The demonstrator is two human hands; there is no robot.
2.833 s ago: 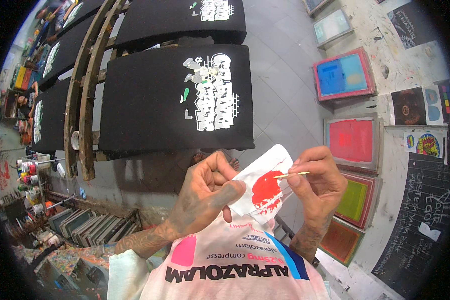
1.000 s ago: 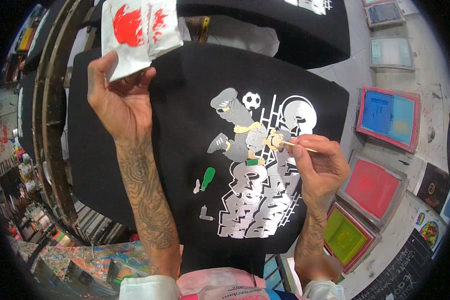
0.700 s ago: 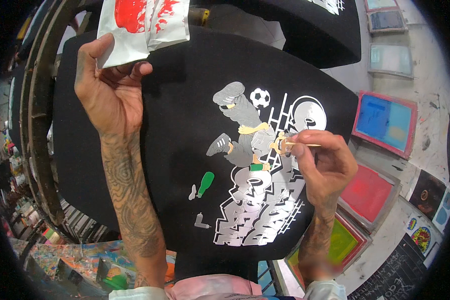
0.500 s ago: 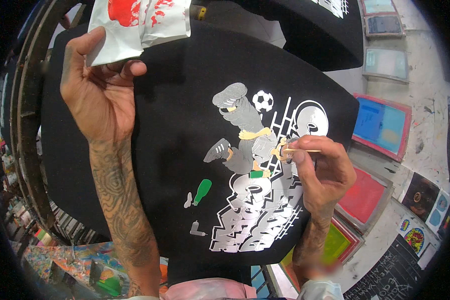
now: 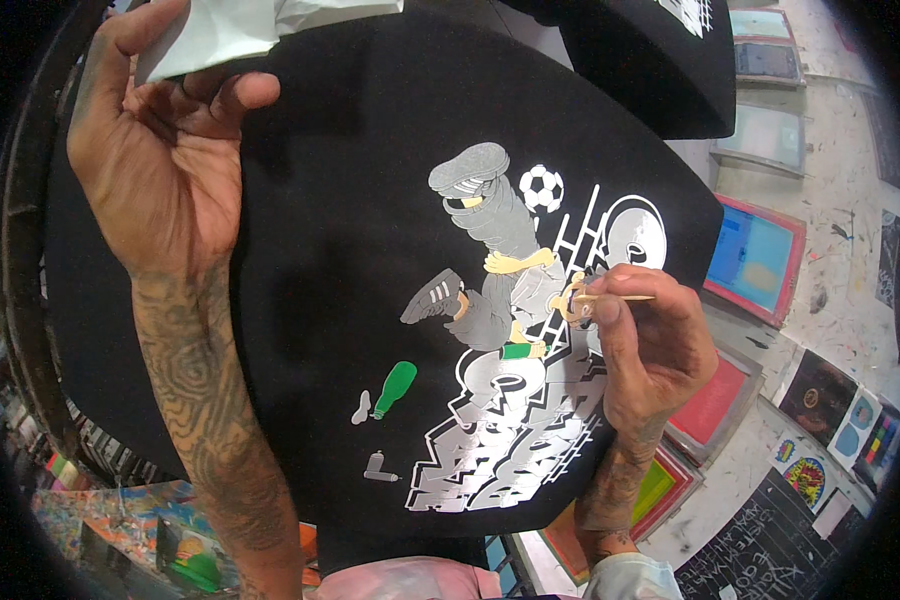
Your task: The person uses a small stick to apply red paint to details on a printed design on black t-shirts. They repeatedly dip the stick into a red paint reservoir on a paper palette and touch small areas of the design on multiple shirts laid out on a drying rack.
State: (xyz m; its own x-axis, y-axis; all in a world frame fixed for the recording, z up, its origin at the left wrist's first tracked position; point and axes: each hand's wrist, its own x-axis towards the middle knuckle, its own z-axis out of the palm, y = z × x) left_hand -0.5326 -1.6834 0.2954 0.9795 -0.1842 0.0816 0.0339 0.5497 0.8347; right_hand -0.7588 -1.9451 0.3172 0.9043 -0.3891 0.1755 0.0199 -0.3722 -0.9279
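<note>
Black fabric point(image 5: 340, 220), apparently a shirt panel laid flat, carries a printed picture point(image 5: 500, 230) of an upside-down figure in grey, with a football, a green bottle and white lettering. My right hand point(image 5: 660, 345) pinches a thin pointed wooden stick, like a toothpick point(image 5: 625, 297), between thumb and fingers over the figure's head area. Whether its tip touches the print cannot be made out. At the upper left, my left hand point(image 5: 170, 180) grips a folded piece of white paper point(image 5: 220, 40) above the fabric; the paper's upper part is cut off by the picture's edge.
Another black printed panel point(image 5: 660, 80) lies at the far side. Along the right, a paint-marked surface holds several framed screens, among them a blue one point(image 5: 755, 250) and a red one point(image 5: 710, 400). Stickers point(image 5: 805, 480) and a black written board point(image 5: 760, 540) are at the lower right.
My left hand and the paper have shifted up and left, taking the red smears on the paper out of view. The right hand stays by the figure's head, still pinching the toothpick.
</note>
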